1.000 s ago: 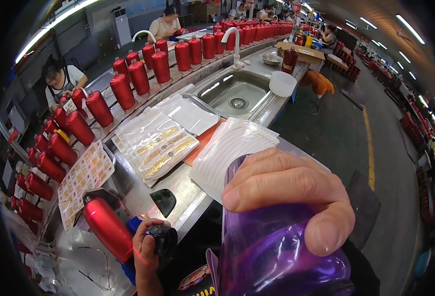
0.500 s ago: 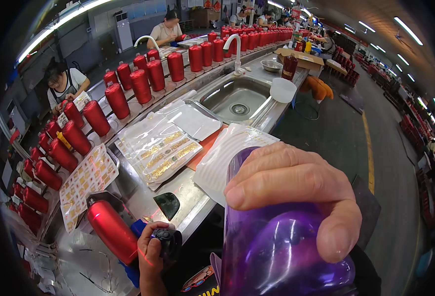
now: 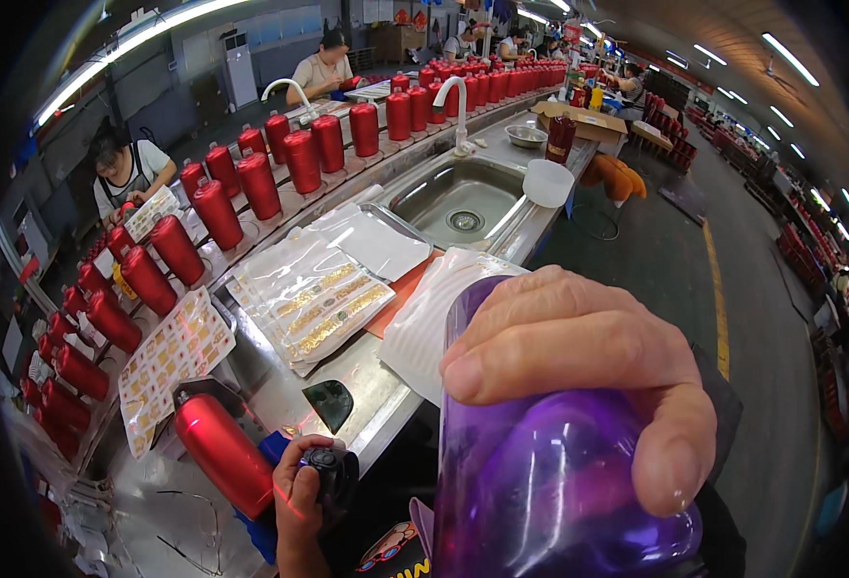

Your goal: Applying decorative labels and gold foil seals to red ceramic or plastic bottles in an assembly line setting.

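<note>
At near right, a glossy, see-through purple plastic piece point(image 3: 549, 482), rounded and streaked with white highlights, is gripped by the right hand point(image 3: 588, 356), fingers curled over it. Near left, the left hand's point(image 3: 297, 486) fingers clasp a black knob point(image 3: 338, 472) beside a shiny red bottle point(image 3: 220, 453).

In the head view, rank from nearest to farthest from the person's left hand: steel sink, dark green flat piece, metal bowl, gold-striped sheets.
1. Dark green flat piece: just beyond the left hand.
2. Gold-striped sheets: beyond that piece.
3. Steel sink: beyond the sheets, rightward.
4. Metal bowl: past the sink's far end.
</note>
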The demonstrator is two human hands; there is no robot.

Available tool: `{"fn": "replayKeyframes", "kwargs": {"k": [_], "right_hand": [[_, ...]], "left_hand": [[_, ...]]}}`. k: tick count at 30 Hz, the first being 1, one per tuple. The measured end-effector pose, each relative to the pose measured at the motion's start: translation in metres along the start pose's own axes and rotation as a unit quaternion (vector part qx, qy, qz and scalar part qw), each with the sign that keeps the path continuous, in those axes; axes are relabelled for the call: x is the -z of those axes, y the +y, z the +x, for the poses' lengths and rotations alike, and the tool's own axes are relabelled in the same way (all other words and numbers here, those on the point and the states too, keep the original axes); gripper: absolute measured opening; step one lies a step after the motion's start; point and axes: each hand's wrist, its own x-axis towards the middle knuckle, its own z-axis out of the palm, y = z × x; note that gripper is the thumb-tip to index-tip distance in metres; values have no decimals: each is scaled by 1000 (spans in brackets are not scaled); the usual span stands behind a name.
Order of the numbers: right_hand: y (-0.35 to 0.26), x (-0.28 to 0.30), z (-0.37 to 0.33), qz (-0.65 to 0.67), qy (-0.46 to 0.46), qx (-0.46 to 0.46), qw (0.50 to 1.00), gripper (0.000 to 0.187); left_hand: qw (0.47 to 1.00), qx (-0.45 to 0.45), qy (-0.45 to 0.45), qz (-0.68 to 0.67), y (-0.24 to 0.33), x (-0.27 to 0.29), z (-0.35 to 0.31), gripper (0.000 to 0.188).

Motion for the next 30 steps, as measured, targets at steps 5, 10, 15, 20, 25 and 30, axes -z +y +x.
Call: {"fn": "replayKeyframes", "kwargs": {"k": [5, 10, 15, 20, 25, 30], "right_hand": [[1, -6, 2, -13, 7, 9, 1000, 43], [-10, -4, 6, -33, 9, 9, 999, 43], [-3, -8, 4, -17, 2, 12, 1000, 43], [-4, -10, 8, -23, -1, 16, 1000, 43], [-14, -8, 10, -39, 6, 7, 999, 42], [-14, -8, 10, -11, -8, 8, 1000, 42]], "left_hand": [[1000, -17, 3, 18, -1, 5, -1, 58], [1000, -24, -14, 8, -1, 0, 2, 58], [999, -27, 4, 17, -5, 9, -2, 58], [1000, -22, 0, -5, -4, 9, -3, 57], [999, -35, -9, -3, -5, 5, 0, 56], [999, -35, -10, -7, -6, 6, -1, 56]]}}
